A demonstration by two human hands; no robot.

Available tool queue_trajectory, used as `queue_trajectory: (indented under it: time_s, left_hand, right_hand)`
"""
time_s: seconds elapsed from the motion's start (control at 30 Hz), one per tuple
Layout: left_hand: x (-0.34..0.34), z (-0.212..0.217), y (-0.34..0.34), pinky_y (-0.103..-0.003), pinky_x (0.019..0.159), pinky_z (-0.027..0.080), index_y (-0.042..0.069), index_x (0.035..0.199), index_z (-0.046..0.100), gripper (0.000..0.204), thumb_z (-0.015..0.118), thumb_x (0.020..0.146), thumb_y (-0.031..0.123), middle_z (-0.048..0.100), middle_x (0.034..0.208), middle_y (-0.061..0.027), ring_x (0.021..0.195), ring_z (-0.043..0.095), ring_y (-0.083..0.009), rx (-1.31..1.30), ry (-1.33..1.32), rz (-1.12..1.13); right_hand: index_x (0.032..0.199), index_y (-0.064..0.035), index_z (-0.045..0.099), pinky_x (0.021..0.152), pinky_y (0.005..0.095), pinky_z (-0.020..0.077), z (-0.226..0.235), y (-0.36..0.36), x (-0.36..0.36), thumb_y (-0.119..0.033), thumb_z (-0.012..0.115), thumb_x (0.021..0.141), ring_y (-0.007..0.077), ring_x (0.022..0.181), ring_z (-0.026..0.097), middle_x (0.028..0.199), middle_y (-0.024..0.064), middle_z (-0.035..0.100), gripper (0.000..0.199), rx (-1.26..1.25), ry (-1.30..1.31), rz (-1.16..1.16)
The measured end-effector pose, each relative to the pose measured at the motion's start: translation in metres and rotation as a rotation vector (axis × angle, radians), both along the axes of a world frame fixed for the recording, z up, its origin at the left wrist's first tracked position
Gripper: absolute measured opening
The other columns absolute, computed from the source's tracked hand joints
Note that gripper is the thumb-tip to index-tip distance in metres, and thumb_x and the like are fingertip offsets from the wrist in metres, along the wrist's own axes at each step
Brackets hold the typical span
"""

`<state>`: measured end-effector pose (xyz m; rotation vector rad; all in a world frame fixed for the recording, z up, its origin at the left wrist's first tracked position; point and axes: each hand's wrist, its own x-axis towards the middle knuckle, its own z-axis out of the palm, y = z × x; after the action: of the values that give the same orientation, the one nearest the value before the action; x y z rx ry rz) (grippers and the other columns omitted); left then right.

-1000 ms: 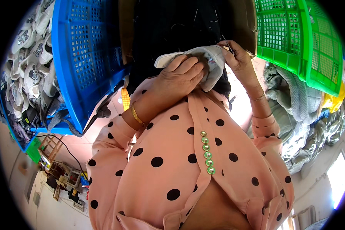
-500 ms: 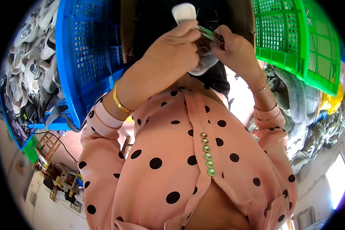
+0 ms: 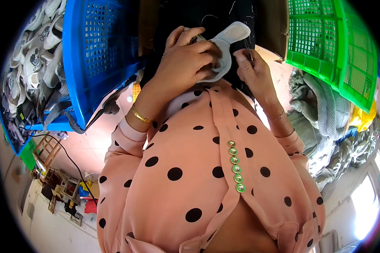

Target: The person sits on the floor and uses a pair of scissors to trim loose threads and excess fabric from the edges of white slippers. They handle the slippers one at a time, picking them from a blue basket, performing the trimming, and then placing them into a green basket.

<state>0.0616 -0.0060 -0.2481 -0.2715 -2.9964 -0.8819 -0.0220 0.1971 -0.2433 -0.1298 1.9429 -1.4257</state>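
Note:
My left hand (image 3: 183, 59) holds a pale grey shoe upper (image 3: 224, 63) over my lap, its fingers curled round and into the opening. The upper's rounded tongue (image 3: 235, 32) sticks out up and to the right, past my fingertips. Just right of it, my right hand (image 3: 254, 69) is closed around small scissors (image 3: 248, 46); the slim dark blades point up beside the tongue's edge, and the handles are mostly hidden in my palm. Whether the blades touch the upper, I cannot tell.
A blue plastic basket (image 3: 77, 63) rises on the left, with a heap of pale shoe uppers (image 3: 36, 59) beyond it. Green plastic baskets (image 3: 314, 42) stand at the right, above grey shoe parts and bagged pieces (image 3: 321, 114). Loose threads lie on the dark cloth over my legs.
Both hands have come apart and lower. The upper has turned, so its tongue now points up and right. The scissors have moved from between the hands to the tongue's right side.

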Motion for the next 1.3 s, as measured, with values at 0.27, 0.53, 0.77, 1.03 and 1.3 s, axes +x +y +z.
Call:
queue_trajectory:
  time_s: [0.27,0.53,0.77,1.03,1.3]
  left_hand:
    - [-0.009,-0.023,0.019,-0.048,0.117,0.016,0.014,0.088,0.075,0.014,0.068,0.076,0.017,0.063,0.11,0.006,0.129,0.044,-0.0202,-0.162,0.067,0.081]
    - [-0.006,-0.031,0.012,-0.045,0.118,0.018,0.018,0.09,0.078,0.017,0.067,0.079,0.011,0.064,0.112,0.0069,0.126,0.047,-0.0178,-0.237,0.102,0.013]
    - [-0.006,-0.022,0.005,-0.045,0.116,0.022,0.013,0.091,0.076,0.021,0.075,0.07,0.015,0.063,0.11,0.0075,0.125,0.049,-0.0181,-0.145,0.111,-0.005]
    - [-0.009,-0.038,0.015,-0.046,0.116,0.016,0.022,0.09,0.077,0.014,0.069,0.078,0.019,0.061,0.114,0.0105,0.125,0.046,-0.0173,-0.404,0.13,-0.019]
    - [-0.003,-0.022,-0.001,-0.048,0.115,0.024,0.014,0.089,0.075,0.015,0.071,0.075,0.013,0.064,0.107,0.007,0.12,0.051,-0.0167,-0.329,0.206,-0.074]
  right_hand:
    - [0.1,0.0,0.054,0.054,0.028,0.0424,-0.002,0.038,-0.006,-0.036,0.051,0.1,0.0168,0.056,0.054,0.061,0.0049,0.053,0.037,0.171,0.371,0.182]
    - [0.085,-0.0056,0.052,0.05,0.0355,0.0486,0.007,0.009,-0.025,-0.037,0.062,0.09,0.027,0.06,0.063,0.067,0.0095,0.062,0.033,0.483,1.09,0.909]
    - [0.084,-0.0027,0.055,0.048,0.0326,0.0504,0.0,-0.005,-0.022,-0.032,0.063,0.089,0.0241,0.058,0.066,0.06,0.0078,0.06,0.03,0.593,1.187,1.04]
    - [0.084,-0.003,0.057,0.05,0.0311,0.0512,-0.003,-0.001,-0.029,-0.035,0.061,0.09,0.0239,0.058,0.066,0.058,0.0083,0.061,0.033,0.626,1.163,1.012]
    - [0.085,-0.0055,0.057,0.052,0.0305,0.0521,0.0,0.0,-0.024,-0.039,0.06,0.091,0.0222,0.063,0.067,0.065,0.0079,0.063,0.034,0.485,1.243,0.942]
